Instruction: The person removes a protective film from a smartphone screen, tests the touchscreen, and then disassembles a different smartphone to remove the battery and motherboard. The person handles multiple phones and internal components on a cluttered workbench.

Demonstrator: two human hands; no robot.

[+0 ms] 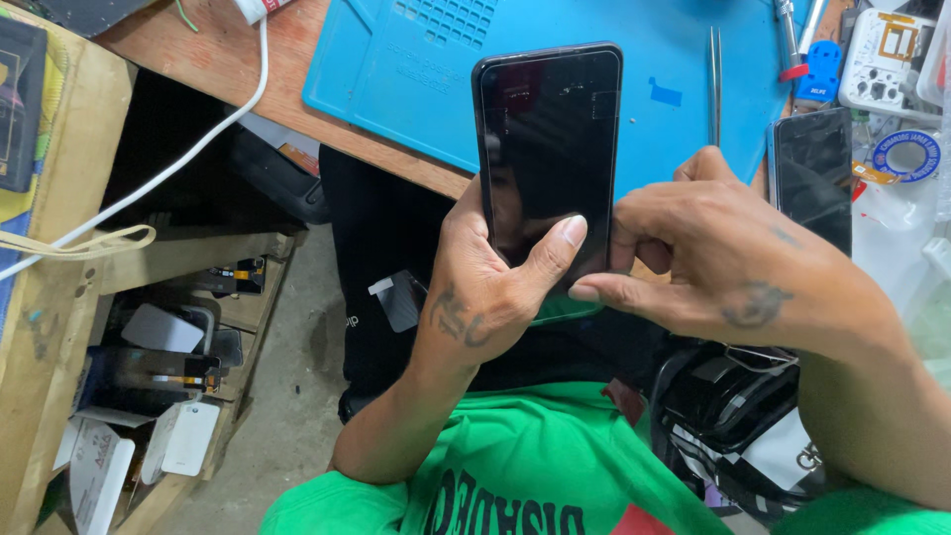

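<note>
Black and glossy, the smartphone (548,149) stands upright in our left hand (485,282), above the edge of the blue repair mat (416,74). We cannot see its lower part, because our fingers cover it. Our left hand grips it from behind, with the thumb (555,248) pressed on the dark screen. Our right hand (718,263) is curled against the phone's lower right edge; whether it pinches something, we cannot tell. Metal tweezers (714,84) lie on the mat.
</note>
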